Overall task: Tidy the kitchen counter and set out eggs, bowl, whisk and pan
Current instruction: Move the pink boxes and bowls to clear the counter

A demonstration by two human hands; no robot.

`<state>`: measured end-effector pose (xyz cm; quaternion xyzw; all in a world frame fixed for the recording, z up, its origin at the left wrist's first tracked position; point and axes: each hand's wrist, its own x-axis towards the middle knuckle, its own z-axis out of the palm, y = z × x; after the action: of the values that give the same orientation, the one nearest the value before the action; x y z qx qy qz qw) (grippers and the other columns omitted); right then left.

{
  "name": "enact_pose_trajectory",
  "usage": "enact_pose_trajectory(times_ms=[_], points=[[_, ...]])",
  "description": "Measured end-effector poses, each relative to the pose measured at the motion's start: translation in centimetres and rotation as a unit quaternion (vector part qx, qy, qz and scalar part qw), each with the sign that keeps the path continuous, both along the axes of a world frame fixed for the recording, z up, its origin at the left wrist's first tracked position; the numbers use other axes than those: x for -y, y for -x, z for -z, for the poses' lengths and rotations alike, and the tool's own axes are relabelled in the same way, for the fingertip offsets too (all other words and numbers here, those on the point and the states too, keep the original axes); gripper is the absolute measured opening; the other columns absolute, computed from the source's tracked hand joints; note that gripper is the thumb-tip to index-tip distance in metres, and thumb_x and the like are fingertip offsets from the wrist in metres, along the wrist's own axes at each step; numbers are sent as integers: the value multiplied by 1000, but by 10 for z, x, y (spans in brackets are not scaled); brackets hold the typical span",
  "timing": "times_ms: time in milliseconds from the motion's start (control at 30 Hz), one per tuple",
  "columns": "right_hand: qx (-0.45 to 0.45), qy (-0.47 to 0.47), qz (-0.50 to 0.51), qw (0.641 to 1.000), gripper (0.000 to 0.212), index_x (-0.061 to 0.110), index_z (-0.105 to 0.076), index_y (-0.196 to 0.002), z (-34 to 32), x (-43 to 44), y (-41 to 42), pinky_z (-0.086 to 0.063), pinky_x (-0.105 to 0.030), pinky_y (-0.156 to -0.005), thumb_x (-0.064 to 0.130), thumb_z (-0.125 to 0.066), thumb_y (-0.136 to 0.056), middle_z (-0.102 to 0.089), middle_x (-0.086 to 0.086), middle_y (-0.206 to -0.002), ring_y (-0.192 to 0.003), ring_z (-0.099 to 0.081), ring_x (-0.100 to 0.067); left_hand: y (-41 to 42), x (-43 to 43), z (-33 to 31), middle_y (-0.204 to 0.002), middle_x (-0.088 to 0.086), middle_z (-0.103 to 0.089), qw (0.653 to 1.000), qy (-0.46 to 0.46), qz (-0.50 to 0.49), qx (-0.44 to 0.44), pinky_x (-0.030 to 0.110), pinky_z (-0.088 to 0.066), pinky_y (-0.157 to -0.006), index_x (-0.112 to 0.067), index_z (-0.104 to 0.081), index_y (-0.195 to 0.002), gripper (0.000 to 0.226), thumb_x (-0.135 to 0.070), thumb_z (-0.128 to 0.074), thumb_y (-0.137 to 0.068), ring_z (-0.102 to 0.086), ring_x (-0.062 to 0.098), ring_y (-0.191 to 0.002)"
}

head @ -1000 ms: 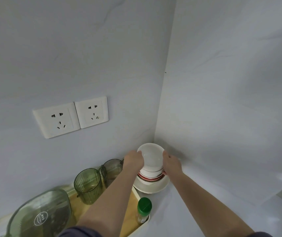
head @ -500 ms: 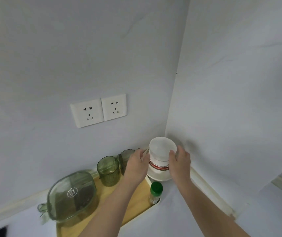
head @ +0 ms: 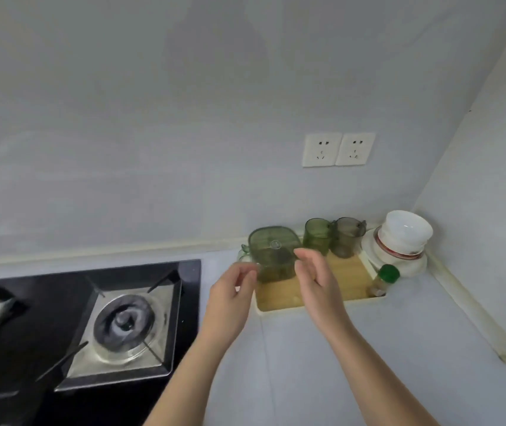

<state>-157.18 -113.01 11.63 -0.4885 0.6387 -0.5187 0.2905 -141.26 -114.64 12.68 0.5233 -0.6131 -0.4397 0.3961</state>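
left hand (head: 230,299): centre of frame, raised above the counter edge, fingers relaxed and a bit curled, holding nothing. Fingertips blurred, just beside the left side of the jug; cannot tell if they touch it.
right hand (head: 316,284): just right of the left one, palm turned inward, fingers loose and slightly spread, holding nothing. It overlaps the jug's right edge in view.
bowls (head: 405,235): white, stacked, red band on a lower one. Right of centre, in the corner where the two walls meet, sitting on a white plate (head: 370,245). Well apart from both hands.
jug (head: 273,256): green, see-through, lid on, upright on the left end of the tray.
tray (head: 347,275): wooden floor, white rim, against the back wall.
cups: a green one (head: 316,239) and a greyish one (head: 347,241), side by side at the back of the tray.
bottle (head: 382,281): small, green cap, at the tray's right front corner.
stove (head: 76,318): black, lower left of frame, one burner (head: 125,324) fully in view.
sockets (head: 337,149): two, on the wall above the cups.
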Motion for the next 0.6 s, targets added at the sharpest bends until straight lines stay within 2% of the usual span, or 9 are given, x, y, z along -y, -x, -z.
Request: enact_pose_trajectory(times_ms=[67, 133, 200, 333, 400, 500, 600], points=[[18, -2, -36, 999, 21, 24, -58, -115, 1, -19, -47, -43, -15, -87, 17, -50, -97, -61, 14, -115, -105, -56, 5, -51, -31, -1, -97, -16, -68, 1000, -1, -27, 2, 22, -49, -83, -36, -62, -95, 20, -19, -51, -95, -62, 2, -95], [29, -4, -68, 997, 19, 26, -60, -111, 2, -36, -94, -48, -27, -90, 17, -52, -97, -63, 12, -113, -106, -59, -3, -99, -61, -4, -96, -16, -68, 999, 8, -50, 12, 13, -47, -78, -35, -63, -99, 18, -21, -51, -96, -61, -4, -91], [31, -11, -101, 994, 17, 27, -60, -110, 0, -59, -156, -50, -32, -92, 19, -52, -97, -63, 13, -112, -106, -59, -5, -161, -97, -6, -96, -16, -68, 996, 17, -81, 17, 6, -45, -71, -32, -64, -102, 17, -21, -52, -96, -60, -7, -87], [36, -15, -179, 983, 17, 28, -60, -111, -10, -106, -266, -51, -27, -92, 30, -50, -98, -64, 17, -106, -101, -60, 0, -267, -159, -10, -93, -17, -69, 987, 29, -156, -1, 15, -48, -78, -33, -65, -98, 17, -22, -54, -95, -62, -4, -88], [39, -14, -209, 977, 16, 31, -61, -109, -14, -122, -312, -51, -29, -92, 34, -50, -97, -64, 17, -106, -101, -61, 0, -311, -184, -11, -88, -15, -69, 981, 32, -192, -12, 19, -50, -76, -34, -65, -95, 18, -20, -54, -94, -62, 1, -83], [41, -20, -252, 967, 15, 31, -60, -109, -21, -139, -379, -50, -28, -93, 34, -51, -97, -64, 16, -107, -101, -61, 1, -375, -221, -14, -89, -12, -70, 968, 28, -250, -29, 17, -51, -74, -33, -66, -95, 18, -19, -55, -94, -64, 3, -85], [28, -15, -306, 952, 14, 32, -59, -108, -28, -153, -442, -52, -23, -85, 31, -50, -98, -64, 16, -107, -98, -62, 3, -437, -252, -13, -90, -16, -70, 950, 36, -310, -30, 26, -51, -81, -34, -66, -95, 17, -20, -56, -93, -64, 2, -90]])
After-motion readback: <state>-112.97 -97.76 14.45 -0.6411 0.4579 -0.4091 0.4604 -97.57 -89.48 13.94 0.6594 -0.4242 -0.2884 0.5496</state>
